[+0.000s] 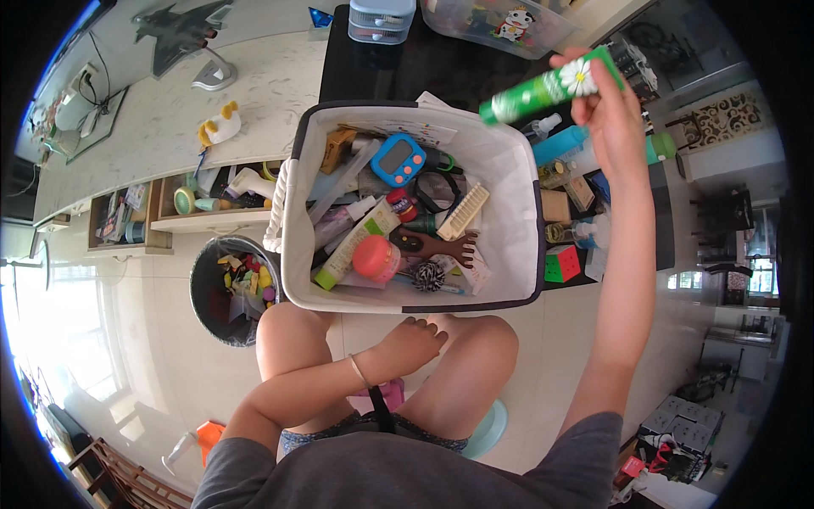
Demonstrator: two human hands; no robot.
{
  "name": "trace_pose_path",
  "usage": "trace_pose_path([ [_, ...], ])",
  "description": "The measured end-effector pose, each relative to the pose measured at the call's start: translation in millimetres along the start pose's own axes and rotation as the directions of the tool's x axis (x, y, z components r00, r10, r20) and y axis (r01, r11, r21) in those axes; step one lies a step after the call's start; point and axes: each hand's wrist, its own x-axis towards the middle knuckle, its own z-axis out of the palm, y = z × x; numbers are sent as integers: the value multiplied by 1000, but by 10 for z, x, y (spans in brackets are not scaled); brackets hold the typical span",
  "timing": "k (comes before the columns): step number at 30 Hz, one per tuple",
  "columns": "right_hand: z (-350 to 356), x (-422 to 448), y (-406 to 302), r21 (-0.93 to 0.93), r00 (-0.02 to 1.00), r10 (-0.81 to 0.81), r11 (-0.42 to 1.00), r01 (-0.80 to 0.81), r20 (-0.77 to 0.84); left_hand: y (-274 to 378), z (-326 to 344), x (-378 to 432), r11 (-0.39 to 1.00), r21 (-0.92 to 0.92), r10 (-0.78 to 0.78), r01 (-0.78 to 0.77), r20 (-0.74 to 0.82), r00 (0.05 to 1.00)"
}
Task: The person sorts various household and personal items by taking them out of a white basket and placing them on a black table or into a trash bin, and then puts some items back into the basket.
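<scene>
My right hand point(610, 108) grips a green tube with a white daisy print point(547, 89), raised above the right rim of a white fabric basket with dark edging point(416, 309). My left hand point(413, 343) rests over my thighs, holding nothing visible, its fingers loosely curled. Inside the basket lie a blue digital timer point(399, 159), a cream comb point(464, 211), a brown claw hair clip point(439, 245), a jar with a coral lid point(374, 256), a green-capped tube point(357, 245) and a black-and-white hair tie point(428, 276).
Right of the basket stand bottles, small boxes and a puzzle cube point(562, 263). Behind it are a small blue drawer box point(382, 22) and a clear plastic bin point(496, 25). At left are open drawers point(210, 223) and a lined waste bin point(203, 299).
</scene>
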Motion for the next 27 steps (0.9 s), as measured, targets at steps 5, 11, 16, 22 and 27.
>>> trace_pose_path([
  [5, -185, 405, 485, -563, 989, -96, 826, 14, -116, 15, -30, 80, 1000, 14, 20, -21, 62, 998],
  [11, 99, 662, 977, -896, 988, -69, 433, -96, -139, -45, -11, 101, 999, 45, 16, -18, 50, 999],
  [16, -11, 733, 1250, -897, 979, 31, 397, -195, -199, -28, 30, 102, 999, 25, 22, -22, 23, 999],
  [22, -94, 743, 1168, -947, 983, 69, 264, -185, -173, -15, 49, 102, 1000, 17, 9, -10, 24, 1000],
  [27, 12, 699, 836, -976, 980, 99, 114, -185, -174, -17, 57, 63, 1000, 4, 3, -3, -12, 1000],
])
